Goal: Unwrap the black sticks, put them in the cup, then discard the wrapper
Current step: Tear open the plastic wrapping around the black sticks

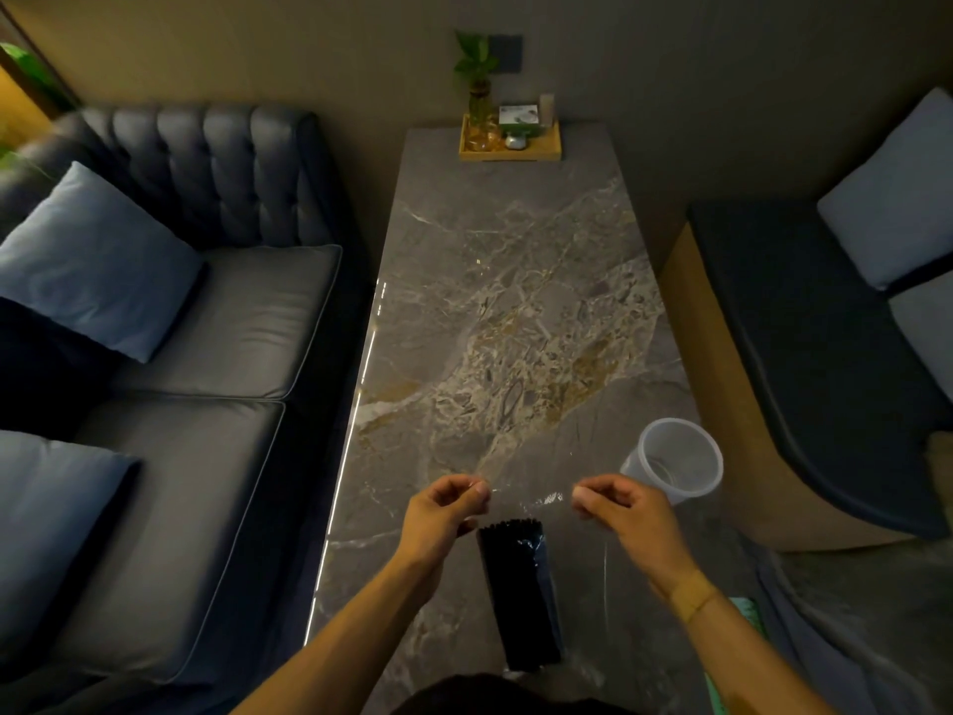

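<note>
A bundle of black sticks (518, 590) lies lengthwise on the marble table (515, 301), near the front edge, inside a clear plastic wrapper (536, 500). My left hand (446, 513) pinches the wrapper's far end on the left side. My right hand (619, 513) pinches the same end on the right side, and the film is stretched between the two hands above the stick tips. A translucent plastic cup (675, 461) stands empty just beyond my right hand, near the table's right edge.
A wooden tray (510, 147) with a plant vase and small items sits at the table's far end. A grey sofa (206, 322) with blue cushions runs along the left. A dark bench (804, 327) with pillows is on the right.
</note>
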Action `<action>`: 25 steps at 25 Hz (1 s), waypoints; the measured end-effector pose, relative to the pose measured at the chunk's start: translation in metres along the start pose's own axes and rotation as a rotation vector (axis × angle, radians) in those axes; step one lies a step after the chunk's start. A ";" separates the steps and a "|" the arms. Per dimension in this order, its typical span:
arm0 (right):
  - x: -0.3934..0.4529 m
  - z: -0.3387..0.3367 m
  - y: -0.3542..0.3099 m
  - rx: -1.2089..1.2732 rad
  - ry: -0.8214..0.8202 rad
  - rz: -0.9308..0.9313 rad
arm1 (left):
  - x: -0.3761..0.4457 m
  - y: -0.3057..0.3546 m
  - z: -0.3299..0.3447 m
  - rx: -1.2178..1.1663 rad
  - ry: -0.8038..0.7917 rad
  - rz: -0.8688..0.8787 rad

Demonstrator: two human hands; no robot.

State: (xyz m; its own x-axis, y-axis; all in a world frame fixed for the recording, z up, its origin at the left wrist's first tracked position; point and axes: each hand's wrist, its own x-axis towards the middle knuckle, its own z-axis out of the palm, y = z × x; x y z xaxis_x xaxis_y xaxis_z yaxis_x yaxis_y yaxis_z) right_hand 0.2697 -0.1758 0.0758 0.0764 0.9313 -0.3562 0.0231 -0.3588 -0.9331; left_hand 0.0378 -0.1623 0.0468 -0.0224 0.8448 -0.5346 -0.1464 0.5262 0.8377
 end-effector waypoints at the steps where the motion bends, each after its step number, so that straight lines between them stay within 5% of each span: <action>1: -0.001 -0.001 -0.003 -0.008 -0.016 -0.002 | 0.000 0.002 0.000 0.011 -0.005 0.015; 9: -0.001 -0.003 -0.051 -0.245 -0.074 -0.213 | -0.001 0.060 0.010 0.133 -0.136 0.339; 14: -0.016 0.013 -0.066 -0.434 0.000 -0.379 | -0.008 0.077 0.018 0.485 0.203 0.608; 16: -0.021 0.023 -0.063 -0.457 0.043 -0.393 | -0.014 0.076 0.023 0.328 0.237 0.529; 18: -0.025 0.029 -0.058 -0.442 0.062 -0.361 | -0.020 0.075 0.028 0.192 0.069 0.370; 21: -0.030 0.033 -0.054 -0.424 0.024 -0.291 | -0.031 0.068 0.035 0.202 -0.142 0.196; 25: -0.034 0.037 -0.057 -0.364 -0.062 -0.186 | -0.035 0.064 0.045 0.199 -0.170 0.169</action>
State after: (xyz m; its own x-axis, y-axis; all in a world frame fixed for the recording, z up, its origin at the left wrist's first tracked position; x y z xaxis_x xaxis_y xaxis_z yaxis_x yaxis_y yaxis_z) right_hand 0.2286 -0.1844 0.1396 -0.0219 0.9804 -0.1958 0.3832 -0.1727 -0.9074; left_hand 0.0733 -0.1545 0.1239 0.1382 0.9172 -0.3737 0.0425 0.3715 0.9275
